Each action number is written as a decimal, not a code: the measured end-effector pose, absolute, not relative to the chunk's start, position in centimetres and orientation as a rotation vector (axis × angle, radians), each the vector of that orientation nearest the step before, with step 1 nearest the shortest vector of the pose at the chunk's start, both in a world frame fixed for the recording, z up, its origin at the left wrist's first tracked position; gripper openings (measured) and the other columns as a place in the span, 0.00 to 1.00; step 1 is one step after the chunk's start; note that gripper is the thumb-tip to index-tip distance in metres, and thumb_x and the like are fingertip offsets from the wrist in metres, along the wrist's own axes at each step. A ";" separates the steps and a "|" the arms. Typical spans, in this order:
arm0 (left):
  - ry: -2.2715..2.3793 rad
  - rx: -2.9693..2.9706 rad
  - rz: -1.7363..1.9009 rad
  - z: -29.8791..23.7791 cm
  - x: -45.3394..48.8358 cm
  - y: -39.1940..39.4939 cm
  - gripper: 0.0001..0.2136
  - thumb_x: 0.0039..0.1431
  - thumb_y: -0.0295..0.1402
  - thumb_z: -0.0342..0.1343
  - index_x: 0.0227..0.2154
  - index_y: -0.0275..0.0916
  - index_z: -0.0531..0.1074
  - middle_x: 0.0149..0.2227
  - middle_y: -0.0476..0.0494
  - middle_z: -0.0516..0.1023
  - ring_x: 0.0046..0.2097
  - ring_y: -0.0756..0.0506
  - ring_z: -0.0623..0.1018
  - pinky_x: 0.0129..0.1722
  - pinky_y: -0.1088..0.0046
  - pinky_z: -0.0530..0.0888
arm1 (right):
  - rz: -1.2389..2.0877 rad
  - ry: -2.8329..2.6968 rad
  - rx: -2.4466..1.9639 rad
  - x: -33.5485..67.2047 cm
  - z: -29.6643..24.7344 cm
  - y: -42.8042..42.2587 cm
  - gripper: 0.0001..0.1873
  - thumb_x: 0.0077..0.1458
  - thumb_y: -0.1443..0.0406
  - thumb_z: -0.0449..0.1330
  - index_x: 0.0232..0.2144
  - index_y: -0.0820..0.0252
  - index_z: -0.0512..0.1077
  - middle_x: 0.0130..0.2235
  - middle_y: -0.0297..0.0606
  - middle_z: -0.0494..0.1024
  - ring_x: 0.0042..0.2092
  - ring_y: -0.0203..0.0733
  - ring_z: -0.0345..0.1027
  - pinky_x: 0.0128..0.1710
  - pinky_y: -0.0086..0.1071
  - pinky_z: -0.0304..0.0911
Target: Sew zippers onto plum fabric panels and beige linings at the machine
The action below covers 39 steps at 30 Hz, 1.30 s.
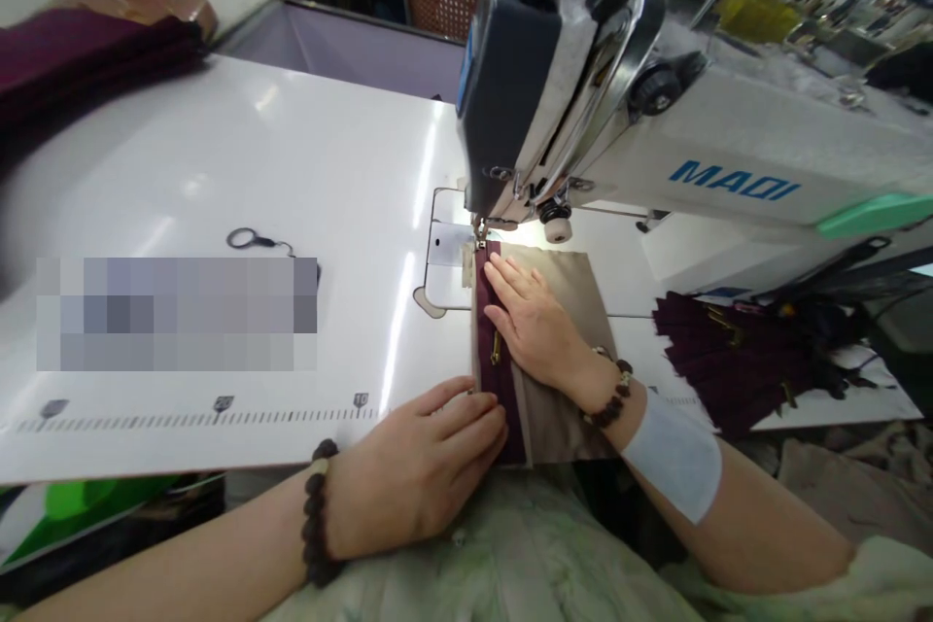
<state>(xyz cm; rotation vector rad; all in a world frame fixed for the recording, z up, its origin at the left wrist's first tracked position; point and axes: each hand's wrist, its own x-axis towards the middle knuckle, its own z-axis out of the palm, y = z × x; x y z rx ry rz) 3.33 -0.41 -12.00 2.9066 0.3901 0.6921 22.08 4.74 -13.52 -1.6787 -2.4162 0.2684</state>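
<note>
A beige fabric piece lies under the sewing machine, with a dark maroon zipper along its left edge. The zipper's top end sits at the presser foot. A brass zipper pull shows on the tape. My right hand rests flat on the fabric, fingers stretched toward the needle and touching the zipper. Nearer the table's front edge, my left hand lies across the zipper's lower part, fingers extended and close together. Its thumb is not clear to see.
Maroon zippers with brass pulls are heaped at the right. Folded maroon fabric lies at the far left. A black ring with a cord is on the white table, beside a blurred-out patch. A ruler scale runs along the front edge.
</note>
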 end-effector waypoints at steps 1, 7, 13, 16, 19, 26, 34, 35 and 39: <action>0.388 2.899 0.714 -12.1 3.4 -0.4 0.18 0.64 0.23 0.34 0.40 0.28 0.72 0.41 0.41 0.75 0.44 0.44 0.72 0.52 0.67 0.64 | 0.267 -2.418 -1.676 22.1 -13.5 4.7 0.26 0.61 0.63 0.42 0.60 0.66 0.51 0.63 0.39 0.50 0.63 0.44 0.39 0.62 0.45 0.40; 0.362 2.840 0.826 -12.4 3.7 -0.5 0.18 0.63 0.23 0.35 0.36 0.28 0.72 0.35 0.41 0.75 0.40 0.45 0.73 0.49 0.68 0.68 | 0.211 -2.440 -1.673 22.1 -13.7 4.7 0.26 0.61 0.63 0.41 0.60 0.66 0.52 0.62 0.40 0.50 0.63 0.44 0.40 0.61 0.46 0.42; 0.348 2.786 0.826 -12.4 3.9 -0.5 0.19 0.63 0.22 0.35 0.33 0.27 0.73 0.32 0.40 0.75 0.37 0.46 0.73 0.45 0.70 0.71 | 0.176 -2.460 -1.676 22.0 -13.6 4.5 0.25 0.61 0.62 0.40 0.60 0.64 0.51 0.63 0.38 0.50 0.63 0.42 0.40 0.61 0.45 0.43; 0.341 2.781 0.818 -12.5 3.9 -0.6 0.19 0.64 0.23 0.34 0.33 0.27 0.72 0.32 0.40 0.75 0.37 0.46 0.73 0.44 0.70 0.72 | 0.158 -2.467 -1.679 21.9 -13.3 4.5 0.25 0.61 0.63 0.40 0.60 0.64 0.52 0.62 0.38 0.50 0.63 0.41 0.41 0.61 0.44 0.43; 0.341 2.772 0.820 -12.5 3.9 -0.6 0.19 0.64 0.23 0.34 0.32 0.28 0.72 0.32 0.40 0.75 0.37 0.46 0.73 0.43 0.69 0.72 | 0.135 -2.486 -1.688 21.8 -13.1 4.6 0.25 0.61 0.63 0.41 0.59 0.65 0.52 0.62 0.39 0.50 0.63 0.41 0.41 0.61 0.46 0.42; 0.377 2.759 0.813 -12.5 3.9 -0.7 0.19 0.64 0.23 0.33 0.34 0.27 0.71 0.31 0.40 0.74 0.38 0.45 0.73 0.43 0.69 0.72 | 0.192 -2.502 -1.658 22.1 -13.3 4.9 0.25 0.60 0.64 0.43 0.58 0.65 0.53 0.63 0.40 0.48 0.64 0.41 0.39 0.60 0.50 0.40; 0.368 2.826 0.687 -12.8 3.6 -0.7 0.15 0.63 0.24 0.37 0.35 0.31 0.70 0.32 0.39 0.73 0.38 0.47 0.72 0.45 0.69 0.71 | 0.228 -2.465 -1.631 22.1 -13.4 5.0 0.25 0.59 0.65 0.43 0.58 0.64 0.53 0.62 0.43 0.50 0.64 0.42 0.39 0.60 0.52 0.41; 0.371 2.821 0.695 -12.8 3.6 -0.7 0.15 0.63 0.24 0.37 0.35 0.31 0.70 0.32 0.39 0.73 0.38 0.47 0.72 0.45 0.69 0.70 | 0.231 -2.465 -1.630 22.1 -13.4 5.0 0.25 0.59 0.65 0.43 0.58 0.64 0.53 0.62 0.43 0.50 0.64 0.42 0.40 0.60 0.52 0.41; 0.360 2.774 0.760 -12.7 3.6 -0.6 0.17 0.63 0.23 0.35 0.34 0.29 0.71 0.32 0.39 0.73 0.38 0.46 0.72 0.46 0.69 0.70 | 0.232 -2.472 -1.638 22.1 -13.3 5.0 0.25 0.59 0.65 0.43 0.58 0.65 0.53 0.62 0.43 0.50 0.64 0.42 0.40 0.60 0.52 0.41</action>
